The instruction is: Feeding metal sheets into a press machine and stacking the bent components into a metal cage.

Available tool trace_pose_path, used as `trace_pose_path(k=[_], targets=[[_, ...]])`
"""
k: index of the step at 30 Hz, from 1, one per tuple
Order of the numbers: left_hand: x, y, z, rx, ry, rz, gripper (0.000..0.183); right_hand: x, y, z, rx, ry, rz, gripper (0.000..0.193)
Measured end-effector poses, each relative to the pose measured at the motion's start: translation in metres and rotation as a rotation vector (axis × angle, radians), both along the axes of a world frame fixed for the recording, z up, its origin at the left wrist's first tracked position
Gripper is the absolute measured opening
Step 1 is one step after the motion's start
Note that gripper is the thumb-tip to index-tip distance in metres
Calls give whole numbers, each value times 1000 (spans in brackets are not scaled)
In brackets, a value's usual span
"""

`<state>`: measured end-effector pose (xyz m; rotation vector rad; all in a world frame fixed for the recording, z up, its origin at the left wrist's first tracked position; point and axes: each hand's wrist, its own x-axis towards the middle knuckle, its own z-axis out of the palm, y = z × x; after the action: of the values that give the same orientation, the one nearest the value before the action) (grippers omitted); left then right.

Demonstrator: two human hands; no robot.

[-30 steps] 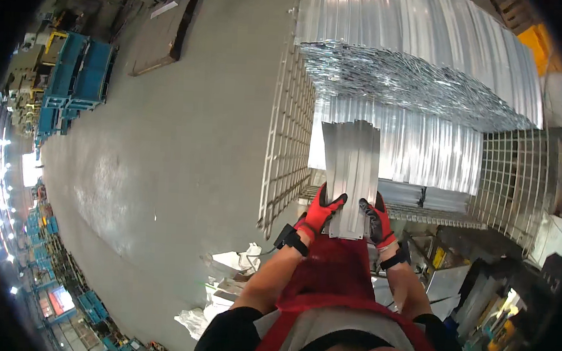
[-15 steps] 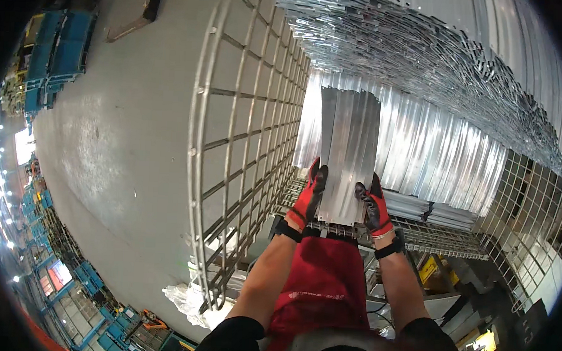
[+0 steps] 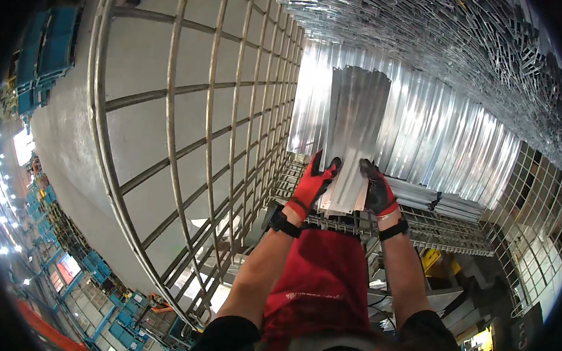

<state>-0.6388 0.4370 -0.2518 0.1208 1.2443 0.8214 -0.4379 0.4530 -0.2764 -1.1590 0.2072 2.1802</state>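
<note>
Pale lettering (image 3: 303,296) on the red apron (image 3: 318,263), too small for me to read remotely. Bundle of metal strips (image 3: 355,125): dull grey, long, ribbed lengthwise, far ends uneven. Left hand (image 3: 313,185) and right hand (image 3: 378,189) (gloves (image 3: 303,197) red, fingers black) grip its near end by opposite edges, thumbs on top. I see it over shinier ridged strips (image 3: 436,133) inside the wire-grid cage (image 3: 98,70); contact unclear.
</note>
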Motion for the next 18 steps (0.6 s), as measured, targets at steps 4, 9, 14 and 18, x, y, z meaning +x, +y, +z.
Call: trace_pose_path(k=[4, 9, 14, 18], targets=[[-3, -12, -15, 202, 419, -93, 47, 5, -4, -20, 158, 9, 89, 38], [-4, -4, -5, -10, 255, -105, 46, 11, 6, -4, 26, 44, 81, 44], [2, -14, -27, 39, 226, -88, 46, 24, 1, -12, 623, -158, 390, 38], [4, -8, -17, -51, 157, -15, 44, 29, 2, -31, 241, 464, 73, 37]])
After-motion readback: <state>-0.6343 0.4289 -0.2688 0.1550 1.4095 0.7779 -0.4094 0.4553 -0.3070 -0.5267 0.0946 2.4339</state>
